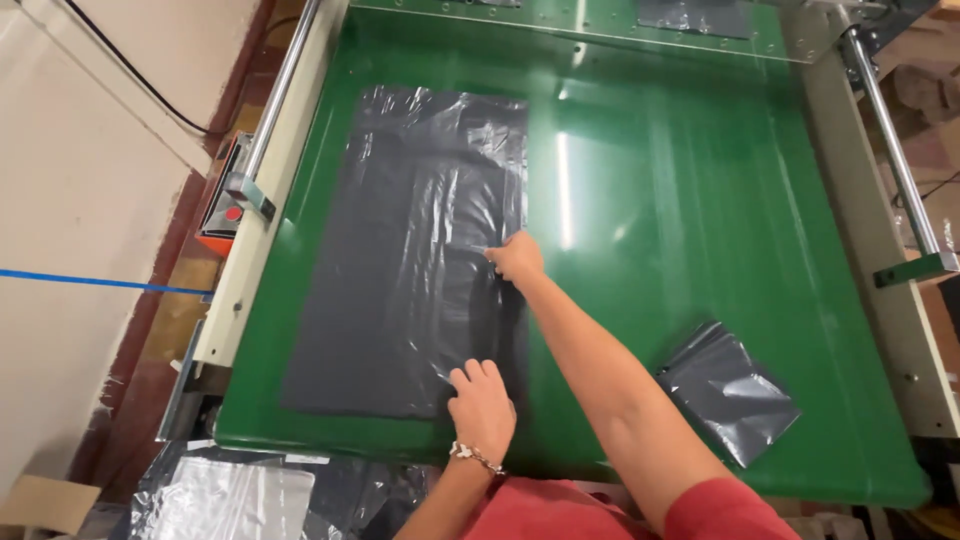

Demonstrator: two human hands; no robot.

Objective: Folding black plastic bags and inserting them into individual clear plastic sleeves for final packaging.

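Item 1, nearest edge, about 7 o'clock: clear plastic sheets (pixel 235 490) lying below the green surface (pixel 700 250), beside a corner of cardboard (pixel 40 500).

Item 2: left hand (pixel 482 405), bracelet at the wrist, palm down on the lower right corner of the dark plastic bag (pixel 405 260). Fingers flat and slightly spread, pressing the film to the surface.

Item 3, at 4 o'clock from the left hand: a small folded dark bag (pixel 728 392), well apart from both hands, lying loose on the surface.

Item 4: right hand (pixel 517 258), arm reaching across in a red sleeve, at the right edge of the large bag near its middle. Fingers closed together, apparently pinching the edge of the film; the grip itself is too small to tell for certain.

Item 5: the large bag, spread lengthwise toward 12 o'clock, its far end wrinkled and glossy.

Item 6, far side: clear guard (pixel 600 30), metal rails (pixel 285 80), a red button (pixel 232 213) at 9 o'clock.

Step judged in hand: flattening or folding the large bag along its right edge. The next move seems to call for holding the corner still while the pinched edge is drawn evenly, without creasing.
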